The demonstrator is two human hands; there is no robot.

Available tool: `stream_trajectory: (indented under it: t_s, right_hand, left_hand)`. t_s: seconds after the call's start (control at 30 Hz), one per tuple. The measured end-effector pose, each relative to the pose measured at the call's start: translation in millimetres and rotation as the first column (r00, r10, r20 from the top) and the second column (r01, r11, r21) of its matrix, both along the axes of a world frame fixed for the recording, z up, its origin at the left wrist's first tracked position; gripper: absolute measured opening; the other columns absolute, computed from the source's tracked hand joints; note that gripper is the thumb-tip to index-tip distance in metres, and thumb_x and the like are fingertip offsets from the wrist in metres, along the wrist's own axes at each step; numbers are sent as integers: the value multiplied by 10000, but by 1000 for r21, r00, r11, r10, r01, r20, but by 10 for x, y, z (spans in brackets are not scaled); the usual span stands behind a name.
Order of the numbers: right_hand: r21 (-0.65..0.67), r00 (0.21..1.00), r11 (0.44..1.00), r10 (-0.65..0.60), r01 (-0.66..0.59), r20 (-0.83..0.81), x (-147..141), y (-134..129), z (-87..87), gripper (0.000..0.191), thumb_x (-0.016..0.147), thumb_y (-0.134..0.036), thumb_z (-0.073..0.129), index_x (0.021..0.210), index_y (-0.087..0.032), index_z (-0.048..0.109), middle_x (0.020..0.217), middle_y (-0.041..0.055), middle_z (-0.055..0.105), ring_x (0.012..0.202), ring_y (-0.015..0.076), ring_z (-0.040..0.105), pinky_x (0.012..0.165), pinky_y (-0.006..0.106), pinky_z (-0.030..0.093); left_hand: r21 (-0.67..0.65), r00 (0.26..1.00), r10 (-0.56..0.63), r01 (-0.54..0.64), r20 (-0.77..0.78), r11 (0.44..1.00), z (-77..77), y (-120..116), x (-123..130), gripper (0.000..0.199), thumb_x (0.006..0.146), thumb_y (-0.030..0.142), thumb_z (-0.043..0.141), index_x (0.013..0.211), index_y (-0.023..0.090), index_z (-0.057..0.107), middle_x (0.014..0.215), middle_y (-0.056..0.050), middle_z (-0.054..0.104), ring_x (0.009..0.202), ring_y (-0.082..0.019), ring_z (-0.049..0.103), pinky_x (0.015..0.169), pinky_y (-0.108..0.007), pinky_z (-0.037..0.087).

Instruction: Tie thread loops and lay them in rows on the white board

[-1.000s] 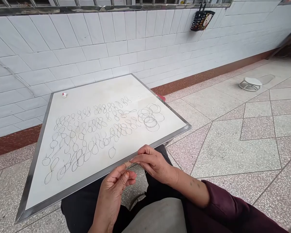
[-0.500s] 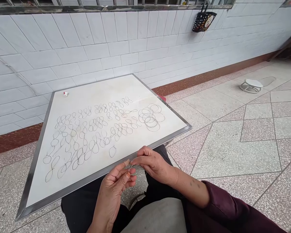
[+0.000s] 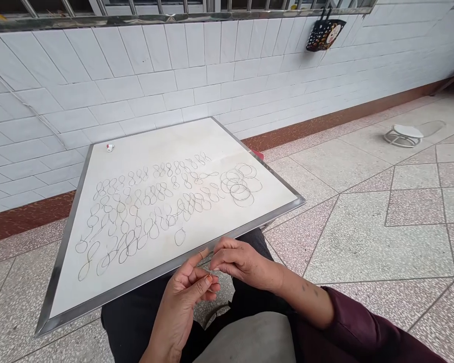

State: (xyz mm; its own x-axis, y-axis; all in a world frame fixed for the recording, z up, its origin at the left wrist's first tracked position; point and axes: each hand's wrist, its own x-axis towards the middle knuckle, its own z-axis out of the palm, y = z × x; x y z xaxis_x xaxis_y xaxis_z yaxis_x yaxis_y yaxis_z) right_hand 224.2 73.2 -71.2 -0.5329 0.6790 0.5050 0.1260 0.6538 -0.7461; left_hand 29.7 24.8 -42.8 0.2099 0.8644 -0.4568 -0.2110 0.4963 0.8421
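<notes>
Thin wire, barely visible, sits pinched between your two hands just off the near edge of the board, above your lap. Your left hand comes up from below with thumb and forefinger pressed together on the wire, the other fingers curled in under them. Your right hand reaches in from the right, its fingertips closed on the same piece of wire and touching the left fingertips. How the wire is bent between them is too fine to tell.

Just beyond your hands lies the white board with a metal rim, tilted across your knees. One single small wire loop lies alone near the near edge, closest to your fingers. Past it, rows of figure-eight wire pieces spread over the middle of the board, reaching toward the left edge. Near the right edge sits a cluster of plain round wire rings, overlapping one another. A tiny white and red object rests at the far left corner.

Behind the board rises a white tiled wall; a dark dotted basket hangs on it to the right. A low white stool stands on the tiled floor, well apart.
</notes>
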Motion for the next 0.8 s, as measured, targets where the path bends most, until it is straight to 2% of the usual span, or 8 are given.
stream_trajectory:
  t_s: [0.17, 0.23, 0.3, 0.47, 0.67, 0.8]
  right_hand:
    - [35, 1000, 999, -14, 14, 12, -10, -4, 38, 180, 981, -277, 568, 959, -173, 713, 850, 51, 634, 838, 144, 572, 747, 252, 503]
    - [81, 999, 996, -40, 38, 13, -28, -5, 51, 211, 985, -309, 563, 924, -176, 715, 828, 47, 640, 839, 150, 564, 769, 271, 486]
    - [119, 998, 991, -55, 53, 12, -48, -4, 58, 244, 990, -340, 553, 895, -182, 713, 806, 39, 646, 831, 150, 558, 784, 285, 470]
    - [185, 998, 982, -52, 46, 24, -74, 4, 58, 308, 1012, -375, 498, 882, -192, 709, 797, 36, 648, 796, 144, 552, 771, 295, 452]
    - [179, 998, 982, -60, 57, 16, -73, -12, 98, 257, 1006, -347, 515, 925, -205, 713, 821, 44, 647, 811, 156, 563, 754, 298, 463]
    - [176, 998, 982, -66, 66, -4, -97, -30, 95, 219, 995, -314, 544, 920, -201, 716, 829, 43, 648, 806, 153, 557, 756, 294, 464]
  left_hand:
    - [-11, 997, 27, -26, 71, 1000, -106, 19, -28, 489, 734, 331, 824, 1209, 298, 714, 792, -14, 676, 884, -190, 626, 825, -304, 448]
    - [-5, 995, 24, -23, 101, 1000, -140, 18, -37, 488, 725, 309, 834, 1200, 299, 720, 778, -5, 667, 870, -170, 611, 866, -294, 428]
    - [-10, 989, 18, -16, 145, 1000, -160, 11, -43, 499, 721, 292, 838, 1206, 296, 717, 777, -2, 657, 803, -144, 592, 841, -284, 434]
    - [-37, 976, 25, -17, 218, 999, -149, -15, -49, 503, 723, 270, 839, 1210, 283, 712, 820, -16, 638, 708, -120, 556, 686, -257, 451]
    - [-27, 968, 25, -19, 252, 999, -126, -45, -32, 427, 806, 255, 777, 1226, 282, 704, 823, -18, 628, 775, -128, 585, 772, -266, 479]
    - [-37, 955, 39, -30, 295, 999, -118, -61, 1, 468, 813, 240, 770, 1268, 274, 668, 815, -7, 631, 762, -127, 615, 805, -285, 495]
